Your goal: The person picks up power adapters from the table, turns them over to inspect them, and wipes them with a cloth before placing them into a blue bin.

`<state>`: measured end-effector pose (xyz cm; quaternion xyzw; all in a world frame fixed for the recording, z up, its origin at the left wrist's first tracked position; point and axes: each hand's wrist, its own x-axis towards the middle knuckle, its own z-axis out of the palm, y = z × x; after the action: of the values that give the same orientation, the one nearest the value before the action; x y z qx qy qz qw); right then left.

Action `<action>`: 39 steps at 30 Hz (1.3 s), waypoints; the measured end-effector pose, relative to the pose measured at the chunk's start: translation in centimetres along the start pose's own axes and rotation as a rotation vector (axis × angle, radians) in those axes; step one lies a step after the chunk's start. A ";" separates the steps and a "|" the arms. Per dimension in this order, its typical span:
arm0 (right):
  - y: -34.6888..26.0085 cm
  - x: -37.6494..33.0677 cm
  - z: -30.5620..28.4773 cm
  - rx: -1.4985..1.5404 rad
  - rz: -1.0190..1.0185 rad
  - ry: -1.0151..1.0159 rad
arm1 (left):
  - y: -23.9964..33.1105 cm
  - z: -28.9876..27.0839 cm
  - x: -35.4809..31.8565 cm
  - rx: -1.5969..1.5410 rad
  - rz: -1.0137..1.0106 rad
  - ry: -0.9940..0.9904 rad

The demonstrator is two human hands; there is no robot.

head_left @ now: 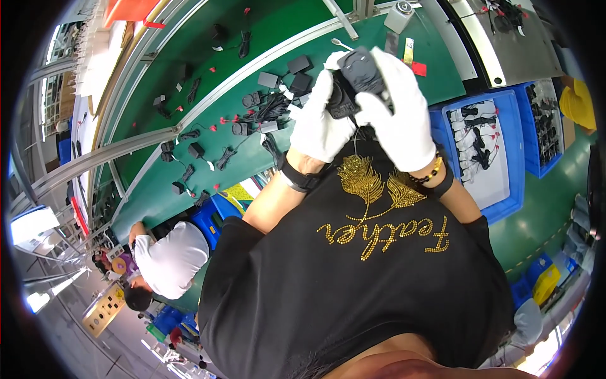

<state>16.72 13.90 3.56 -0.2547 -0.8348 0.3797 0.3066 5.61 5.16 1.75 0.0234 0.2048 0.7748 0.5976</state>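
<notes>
One lower black case (341, 101), clamped by the fingers of the left hand (320, 123), and an upper one (361, 68), clamped by the right hand's (402, 114), hang over the green bench (442, 57) in the head view, probably light, stiff, best held by their sides.

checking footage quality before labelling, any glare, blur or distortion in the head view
In the head view, a metal rail bows with fisheye distortion, the light at lower left flares white, and the upper held black adapter looks slightly soft, perhaps motion blur.
</notes>
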 end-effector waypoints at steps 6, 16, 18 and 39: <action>0.5 0.1 -1.7 1.131 0.562 0.059 | 0.2 0.9 0.2 -0.204 -0.192 -0.048; 0.2 -2.3 -1.8 -0.109 0.035 0.084 | -1.8 2.8 0.5 0.124 -0.115 0.046; -0.1 -2.5 -2.0 -0.077 0.096 0.091 | -2.8 3.8 0.1 0.308 -0.031 0.017; 14.6 -18.5 -31.2 -0.749 0.224 0.084 | -11.4 6.0 2.1 1.309 -0.107 -0.193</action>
<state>54.16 25.15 2.54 -0.4537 -0.8694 0.0693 0.1832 17.16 11.18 2.87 0.4407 0.5794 0.4541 0.5136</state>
